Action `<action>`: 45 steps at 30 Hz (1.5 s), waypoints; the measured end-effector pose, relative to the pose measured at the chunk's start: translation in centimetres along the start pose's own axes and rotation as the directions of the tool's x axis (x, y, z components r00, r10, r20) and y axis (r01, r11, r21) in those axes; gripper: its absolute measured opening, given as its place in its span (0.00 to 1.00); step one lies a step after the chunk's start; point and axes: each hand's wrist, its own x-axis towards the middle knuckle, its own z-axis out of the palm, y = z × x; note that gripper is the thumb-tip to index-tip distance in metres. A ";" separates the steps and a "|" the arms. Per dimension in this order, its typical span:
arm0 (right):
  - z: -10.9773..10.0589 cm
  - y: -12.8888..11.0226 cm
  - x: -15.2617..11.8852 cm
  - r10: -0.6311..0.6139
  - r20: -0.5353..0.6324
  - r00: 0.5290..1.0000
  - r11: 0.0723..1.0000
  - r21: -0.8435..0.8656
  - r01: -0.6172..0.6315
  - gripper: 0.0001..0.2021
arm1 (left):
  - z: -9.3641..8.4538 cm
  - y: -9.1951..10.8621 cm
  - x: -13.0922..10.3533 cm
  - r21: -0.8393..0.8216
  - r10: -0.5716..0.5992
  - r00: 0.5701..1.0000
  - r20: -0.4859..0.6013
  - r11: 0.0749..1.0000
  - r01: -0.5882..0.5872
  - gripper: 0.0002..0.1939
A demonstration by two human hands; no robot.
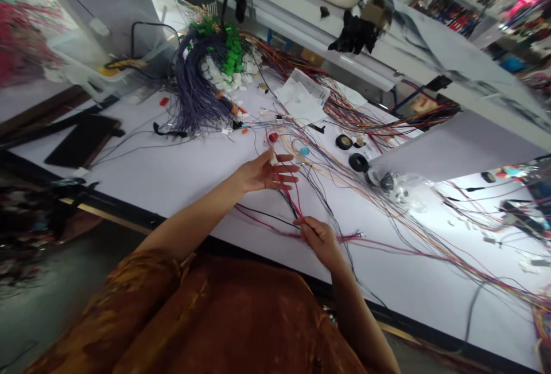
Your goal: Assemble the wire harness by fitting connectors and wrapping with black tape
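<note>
My left hand (264, 173) is over the table, its fingers spread and its thumb against a small white connector (274, 159). Red wires (296, 195) run from the connector across the fingers to my right hand (319, 238). My right hand is closed on these wires, thumb and index finger pinched together. Beneath both hands lie black wires (316, 186) and a dark red wire bundle (387, 244). A red round piece (273, 137) sits just beyond my left hand, and a light blue piece (305, 151) is to its right.
Purple wires (191, 90) with green and white connectors are heaped at the back left. Near them are a clear plastic bin (124, 78) and a dark flat object (84, 140). Black tape rolls (358, 162) lie right of centre. A shelf (318, 35) crosses behind, over long multicoloured wires.
</note>
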 end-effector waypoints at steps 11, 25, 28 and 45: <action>0.7 0.4 -1.3 0.017 -0.151 0.988 0.997 0.075 -0.005 0.10 | 1.7 2.8 -5.3 0.783 0.522 0.848 -0.090 0.563 -0.263 0.18; -4.5 2.0 2.0 0.091 -0.535 0.840 0.907 0.393 0.152 0.12 | -0.7 -4.6 -11.6 0.334 0.487 0.728 -0.482 0.871 -0.361 0.08; -7.3 3.0 3.5 0.025 -0.542 0.840 1.000 0.008 -0.025 0.12 | -1.2 -5.5 -11.8 0.390 0.437 0.745 -0.504 0.885 -0.256 0.10; 10.8 -1.0 12.4 -0.293 0.162 0.942 0.956 0.086 0.282 0.07 | -7.6 -3.1 -14.7 0.988 0.521 0.841 -0.142 0.018 0.156 0.12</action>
